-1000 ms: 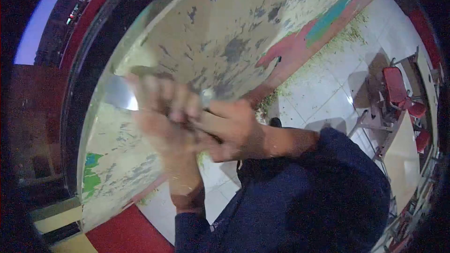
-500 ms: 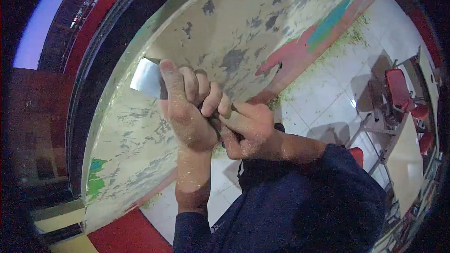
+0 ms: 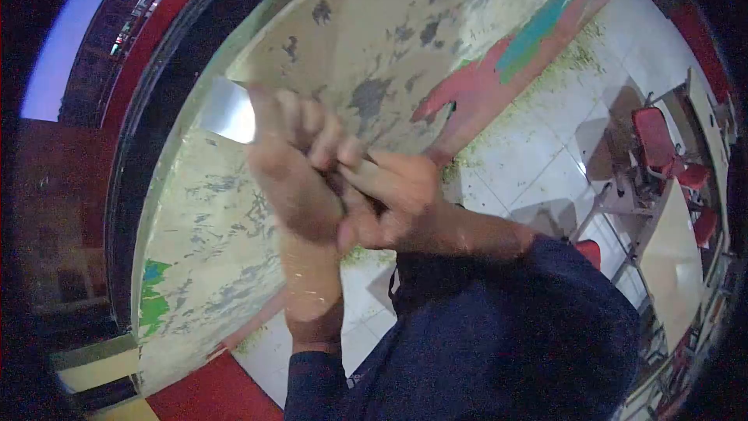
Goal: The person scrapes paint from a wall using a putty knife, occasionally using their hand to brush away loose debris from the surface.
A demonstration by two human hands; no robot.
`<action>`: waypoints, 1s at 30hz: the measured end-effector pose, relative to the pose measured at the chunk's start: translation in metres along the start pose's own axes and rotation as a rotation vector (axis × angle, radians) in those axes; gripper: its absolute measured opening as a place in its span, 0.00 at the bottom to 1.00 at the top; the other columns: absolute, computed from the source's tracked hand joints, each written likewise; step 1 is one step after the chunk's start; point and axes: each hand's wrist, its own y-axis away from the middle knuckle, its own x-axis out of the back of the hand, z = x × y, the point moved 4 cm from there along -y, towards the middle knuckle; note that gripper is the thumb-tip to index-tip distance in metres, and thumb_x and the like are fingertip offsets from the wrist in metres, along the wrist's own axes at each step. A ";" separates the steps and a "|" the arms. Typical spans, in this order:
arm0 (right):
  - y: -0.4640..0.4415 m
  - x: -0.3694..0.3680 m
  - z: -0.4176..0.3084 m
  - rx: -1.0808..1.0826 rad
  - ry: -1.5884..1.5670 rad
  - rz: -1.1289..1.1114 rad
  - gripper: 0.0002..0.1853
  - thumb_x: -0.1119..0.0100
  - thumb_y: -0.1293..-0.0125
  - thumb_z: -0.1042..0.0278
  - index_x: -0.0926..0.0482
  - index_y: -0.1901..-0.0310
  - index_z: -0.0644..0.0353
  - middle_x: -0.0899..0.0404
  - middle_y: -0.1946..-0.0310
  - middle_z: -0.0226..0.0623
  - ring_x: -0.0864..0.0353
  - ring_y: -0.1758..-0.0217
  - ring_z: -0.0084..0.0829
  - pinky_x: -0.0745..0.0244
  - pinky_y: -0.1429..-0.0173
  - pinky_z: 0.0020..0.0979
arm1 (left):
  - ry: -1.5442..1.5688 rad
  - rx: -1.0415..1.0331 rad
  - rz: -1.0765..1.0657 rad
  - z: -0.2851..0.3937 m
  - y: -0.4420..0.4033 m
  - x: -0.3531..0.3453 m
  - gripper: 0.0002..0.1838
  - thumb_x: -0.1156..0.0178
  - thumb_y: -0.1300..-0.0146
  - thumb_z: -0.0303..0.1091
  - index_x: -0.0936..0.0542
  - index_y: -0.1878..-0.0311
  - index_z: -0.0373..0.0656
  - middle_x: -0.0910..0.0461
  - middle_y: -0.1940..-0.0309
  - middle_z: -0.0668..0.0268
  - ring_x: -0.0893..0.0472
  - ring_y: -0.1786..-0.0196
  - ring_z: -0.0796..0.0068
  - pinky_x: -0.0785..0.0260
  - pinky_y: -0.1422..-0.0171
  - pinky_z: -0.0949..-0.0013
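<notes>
Scraper [image 3: 230, 111] at the wall's curved upper edge, left of frame centre: bright metal blade lies flat toward the painted wall [image 3: 222, 222], contact not readable. Left hand [image 3: 296, 144] grasps it close behind the blade, thumb laid toward the metal, fingers curled; slight blur. Right hand [image 3: 393, 191] is clenched and touches the left hand's fingers; handle hidden, so cannot tell whether it grips the tool too.

Edges: blade's far corner sits near the pale rim of the wall; just beyond runs a dark band [image 3: 156, 109], then a red strip [image 3: 173, 4]. Wall face carries grey bare patches, a green patch [image 3: 154, 308] low on the left, and a teal patch [image 3: 534, 31] over pink paint [image 3: 475, 82] along the foot.

Room: wall surface extends on both sides of the hands. White tiled floor [image 3: 538, 179] spreads between wall foot and furniture, yellowish flakes [image 3: 580, 51] strewn along the base. Red chair [image 3: 653, 136] and pale table [image 3: 674, 265] stand at the right, well apart from the hands.
</notes>
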 end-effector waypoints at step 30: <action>0.039 0.077 -0.003 -0.592 -0.427 0.387 0.19 0.52 0.32 0.64 0.27 0.48 0.70 0.31 0.84 0.30 0.38 0.88 0.15 0.45 0.87 0.16 | -1.570 -1.207 1.034 0.071 0.033 0.135 0.34 0.52 0.40 0.43 0.45 0.35 0.33 0.50 0.33 0.45 0.52 0.29 0.49 0.63 0.28 0.52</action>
